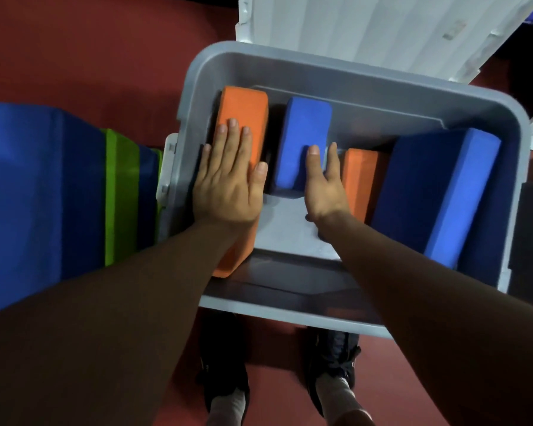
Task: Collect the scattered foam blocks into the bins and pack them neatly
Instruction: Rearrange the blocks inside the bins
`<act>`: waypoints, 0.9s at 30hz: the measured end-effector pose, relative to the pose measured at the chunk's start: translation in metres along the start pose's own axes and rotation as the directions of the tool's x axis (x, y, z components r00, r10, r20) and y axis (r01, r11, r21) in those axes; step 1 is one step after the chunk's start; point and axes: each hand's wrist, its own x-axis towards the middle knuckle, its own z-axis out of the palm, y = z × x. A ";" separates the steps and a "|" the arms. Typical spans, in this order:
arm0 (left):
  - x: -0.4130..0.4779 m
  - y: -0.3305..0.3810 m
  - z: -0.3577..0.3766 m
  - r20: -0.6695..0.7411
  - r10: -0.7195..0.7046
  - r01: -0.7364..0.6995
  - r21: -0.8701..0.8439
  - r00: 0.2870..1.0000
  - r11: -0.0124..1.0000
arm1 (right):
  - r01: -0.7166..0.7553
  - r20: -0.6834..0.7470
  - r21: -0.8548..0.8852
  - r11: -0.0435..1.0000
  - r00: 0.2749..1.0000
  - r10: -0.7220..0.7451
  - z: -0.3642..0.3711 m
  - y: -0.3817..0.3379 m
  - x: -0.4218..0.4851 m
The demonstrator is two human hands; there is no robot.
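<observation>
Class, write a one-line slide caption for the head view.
Packing the grey bin: left hand flat on an orange foam block, right hand gripping a blue block.

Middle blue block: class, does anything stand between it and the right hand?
Nothing visible does. The right hand grips the middle blue block, thumb on top, fingers down its right side.

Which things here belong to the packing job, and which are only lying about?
Job: grey bin; left orange block, pressed by left hand; middle blue block, held by right hand; small orange block; large blue block.
Lying about: white lid; black shoes; blue and green slabs left of the bin.
</observation>
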 end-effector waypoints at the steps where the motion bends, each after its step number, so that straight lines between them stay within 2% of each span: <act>1: 0.000 0.001 0.002 -0.006 0.007 -0.007 0.008 1.000 1.000 | -0.004 0.026 0.009 1.000 1.000 0.003 0.004 -0.002 0.001; 6: -0.001 0.014 0.004 0.024 0.003 -0.004 0.021 1.000 1.000 | 0.030 0.063 0.029 0.999 0.998 -0.032 0.023 -0.007 0.003; 12: 0.005 0.019 0.004 0.096 -0.017 0.007 0.104 0.995 0.995 | 0.070 0.082 -0.031 0.997 0.994 -0.067 0.016 -0.006 0.007; 21: 0.009 0.030 0.005 0.163 0.015 -0.045 0.178 0.986 0.983 | 0.044 0.109 -0.036 0.998 0.993 -0.039 0.005 -0.004 0.011; 27: 0.010 0.025 0.002 0.185 0.022 -0.046 0.129 0.983 0.991 | 0.109 0.109 -0.034 0.993 0.989 -0.105 -0.009 -0.007 0.000</act>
